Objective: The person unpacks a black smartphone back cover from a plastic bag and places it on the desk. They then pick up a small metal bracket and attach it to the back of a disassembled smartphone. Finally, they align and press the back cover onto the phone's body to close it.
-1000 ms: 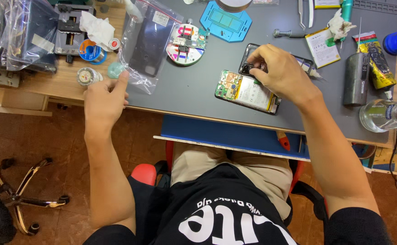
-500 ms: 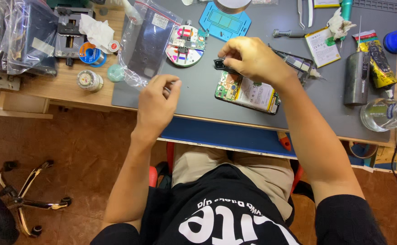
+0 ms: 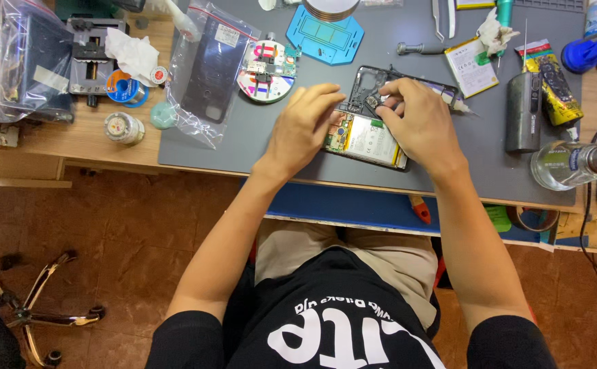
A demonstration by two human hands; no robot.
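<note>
While both hands are held over the grey mat [image 3: 278, 147] on the counter [image 3: 52, 143], an opened smartphone [image 3: 367, 140] with its battery exposed is seen lying near the middle of the mat. The left hand [image 3: 305, 126] is laid with fingers extended and close together on the phone's left edge. The right hand [image 3: 418, 123] is curled, its fingertips pressed together at the phone's far end, beside a black phone frame [image 3: 373, 82]; whether a part is pinched cannot be told. A bagged back cover [image 3: 210, 68] and a round parts tray [image 3: 266, 68] are placed to the far left, a clear bottle [image 3: 572, 164] to the right.
</note>
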